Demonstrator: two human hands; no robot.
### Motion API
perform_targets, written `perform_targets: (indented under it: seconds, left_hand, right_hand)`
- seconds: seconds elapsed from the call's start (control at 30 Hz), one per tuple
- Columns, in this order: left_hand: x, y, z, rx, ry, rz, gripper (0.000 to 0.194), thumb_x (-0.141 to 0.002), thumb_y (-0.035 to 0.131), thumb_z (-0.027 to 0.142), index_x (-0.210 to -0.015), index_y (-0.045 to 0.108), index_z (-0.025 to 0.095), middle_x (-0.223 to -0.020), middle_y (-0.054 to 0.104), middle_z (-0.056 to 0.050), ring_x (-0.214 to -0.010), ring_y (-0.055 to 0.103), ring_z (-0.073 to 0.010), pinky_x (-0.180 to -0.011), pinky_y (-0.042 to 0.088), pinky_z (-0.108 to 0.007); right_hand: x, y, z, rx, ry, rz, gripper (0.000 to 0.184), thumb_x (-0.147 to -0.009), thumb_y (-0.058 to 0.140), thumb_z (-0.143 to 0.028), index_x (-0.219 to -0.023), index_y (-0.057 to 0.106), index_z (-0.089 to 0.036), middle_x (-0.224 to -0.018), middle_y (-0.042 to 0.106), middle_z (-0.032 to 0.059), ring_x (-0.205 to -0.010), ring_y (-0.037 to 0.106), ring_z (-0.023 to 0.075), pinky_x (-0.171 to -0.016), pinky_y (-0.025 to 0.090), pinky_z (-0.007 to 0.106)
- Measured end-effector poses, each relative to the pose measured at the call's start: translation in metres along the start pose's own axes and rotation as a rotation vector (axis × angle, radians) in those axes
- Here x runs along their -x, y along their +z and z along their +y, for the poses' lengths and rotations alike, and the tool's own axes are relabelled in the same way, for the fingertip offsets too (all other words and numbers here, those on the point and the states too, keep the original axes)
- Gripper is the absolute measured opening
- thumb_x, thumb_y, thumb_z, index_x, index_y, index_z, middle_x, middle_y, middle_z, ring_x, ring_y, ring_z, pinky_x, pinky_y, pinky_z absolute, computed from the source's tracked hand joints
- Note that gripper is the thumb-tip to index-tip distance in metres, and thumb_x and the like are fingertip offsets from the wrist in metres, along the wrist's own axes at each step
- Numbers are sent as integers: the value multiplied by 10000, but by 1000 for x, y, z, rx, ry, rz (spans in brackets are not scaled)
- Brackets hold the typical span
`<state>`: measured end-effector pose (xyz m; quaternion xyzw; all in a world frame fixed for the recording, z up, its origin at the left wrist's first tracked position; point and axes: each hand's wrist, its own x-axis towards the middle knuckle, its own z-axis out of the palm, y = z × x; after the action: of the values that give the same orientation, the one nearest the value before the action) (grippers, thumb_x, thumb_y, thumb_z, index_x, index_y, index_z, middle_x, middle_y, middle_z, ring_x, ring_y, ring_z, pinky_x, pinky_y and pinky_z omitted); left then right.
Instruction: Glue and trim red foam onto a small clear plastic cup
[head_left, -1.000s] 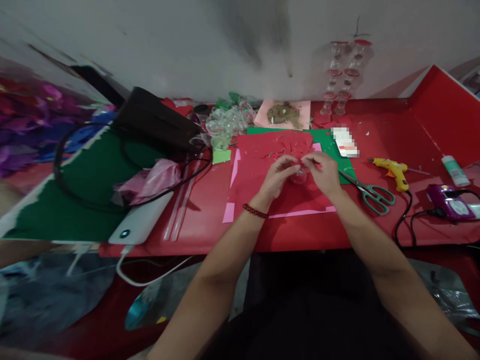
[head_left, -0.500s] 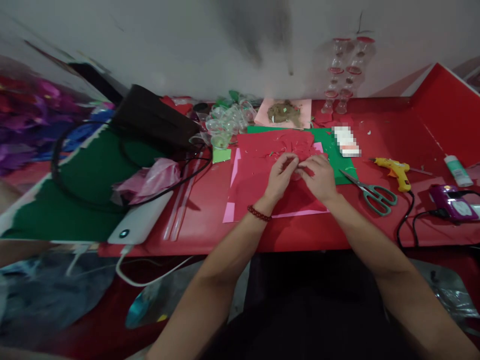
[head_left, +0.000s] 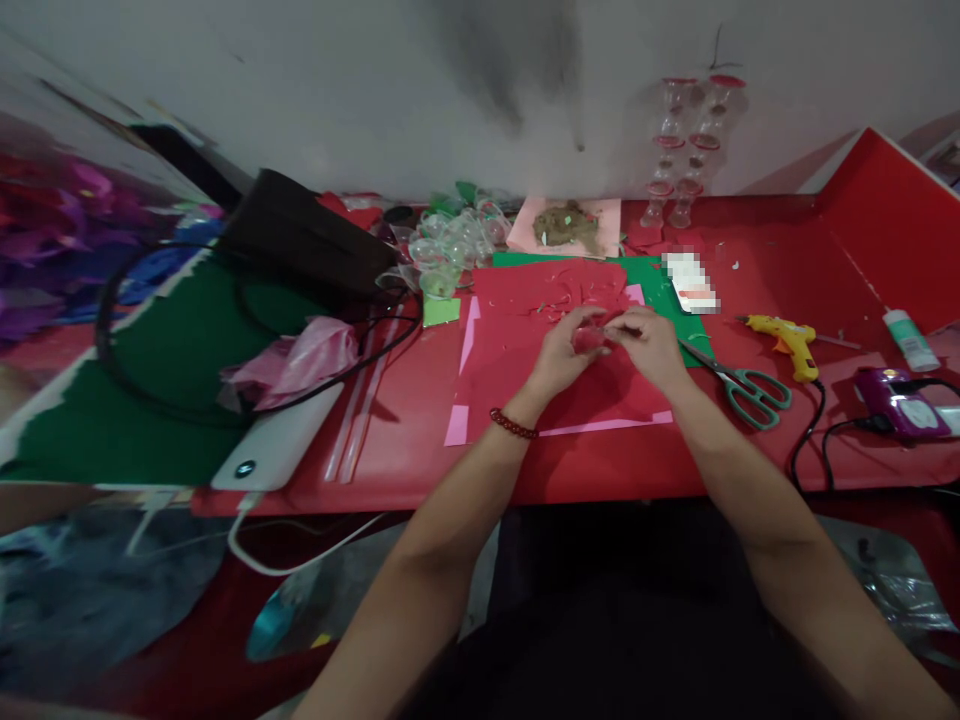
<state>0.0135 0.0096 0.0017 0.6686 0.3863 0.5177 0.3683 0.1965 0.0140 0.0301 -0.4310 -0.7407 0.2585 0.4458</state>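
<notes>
A small clear, rounded plastic piece (head_left: 589,340) is held in my left hand (head_left: 561,352), with fingers and thumb curved round it. It looks reddish over the red sheet, and its exact kind is hard to make out. My right hand (head_left: 652,345) is closed in a pinch at the right edge of this piece; whatever is between those fingertips is too small to name. Both hands are above the red paper sheet (head_left: 499,375), where cut red scraps (head_left: 559,295) lie just beyond the fingers. To the right of my right hand lie grey-handled scissors (head_left: 756,396).
A yellow glue gun (head_left: 791,345), a purple device (head_left: 904,405) and a glue bottle (head_left: 911,340) occupy the right side. Clear plastic cups (head_left: 459,240) are heaped at the back. Leftward are a white power bank (head_left: 274,445), black cable and dark box (head_left: 307,240).
My hands have drawn slightly apart and the left has turned, so the clear piece now shows between them. My right hand has shifted slightly right. The view has moved a little.
</notes>
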Motion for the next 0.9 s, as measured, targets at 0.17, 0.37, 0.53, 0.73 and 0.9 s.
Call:
perform_targets:
  seconds: [0.17,0.37,0.53,0.73,0.9]
  left_hand:
    - [1,7,-4,-54,8,65,349,-826,792,280,-1158,699,223,-1132,756,-81,-1026,691,-217,-981,532,-370]
    - [4,10,-9,-89,42,89,344,-838,721,175,-1175,673,224,-1168,751,-76,-1042,698,-214,-987,546,-379]
    - [4,9,-17,-141,60,128,503,-844,738,208,-1328,603,231,-1302,708,-104,-1134,685,-229,-1028,544,-404]
    - [3,4,-32,-215,-51,110,369,-806,804,272,-1135,652,204,-1064,741,-83,-972,690,-243,-958,565,-438]
    - [2,1,-36,-228,-42,135,484,-805,782,259,-1257,627,181,-1202,727,-143,-1105,690,-291,-1026,540,-479]
  right_hand:
    - [1,2,-2,25,-4,-6,200,-937,668,-218,-764,769,-230,-799,727,29,-785,646,199,-734,484,325]
    - [3,6,-4,166,-18,12,222,-976,583,-193,-793,704,-224,-851,715,46,-865,645,222,-801,469,341]
    - [5,12,-5,233,0,30,229,-1022,551,-230,-833,681,-227,-903,705,61,-895,631,227,-821,456,343]
    - [5,10,-10,110,-12,-26,199,-993,584,-191,-836,701,-226,-888,697,44,-855,617,209,-817,460,334]
    - [-2,-1,-8,19,-27,-127,149,-899,662,-114,-812,726,-217,-914,672,32,-874,603,194,-823,463,326]
